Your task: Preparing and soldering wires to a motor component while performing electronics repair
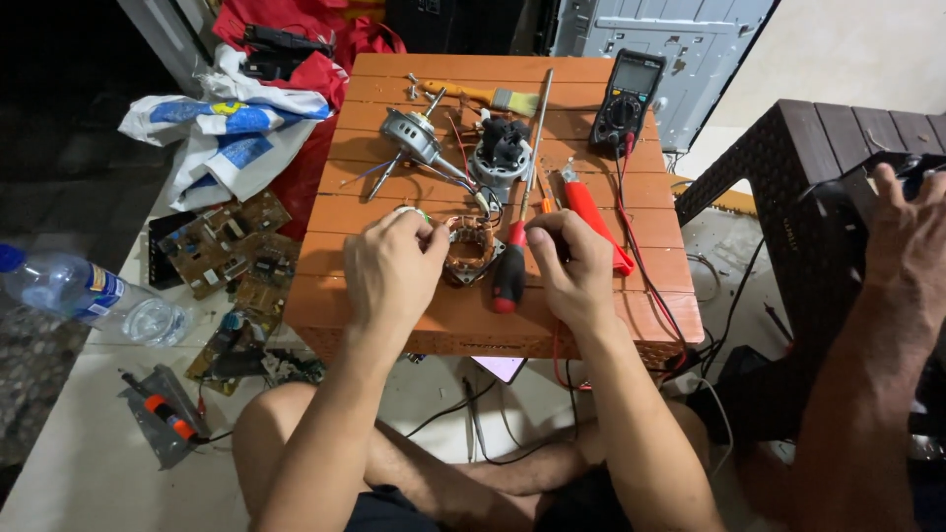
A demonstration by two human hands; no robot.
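The person's bare knees and forearms fill the bottom of the frame, and above them both hands rest on a low orange slatted table (424, 325). The left hand (394, 271) pinches a thin wire lead between thumb and fingertips, right beside a stator with copper windings (471, 252) at the centre of the frame. The right hand (572, 266) has its fingers curled narrow around something small, probably a probe or a wire end; I cannot tell which.

The motor looks already taken apart: a rotor on its shaft (414, 138) and a grey housing (503, 153) lie apart in the upper middle. Judging by this, the work stands at checking or joining the stator leads, with reassembly not yet done.

A red-handled screwdriver (512, 266), a brush (488, 96) and a multimeter (627, 99) share the tabletop. On the pale floor at left lie circuit boards (232, 256) and a plastic bottle (79, 291). At the right edge another person's hand (907, 246) grips a dark woven stool (788, 187).
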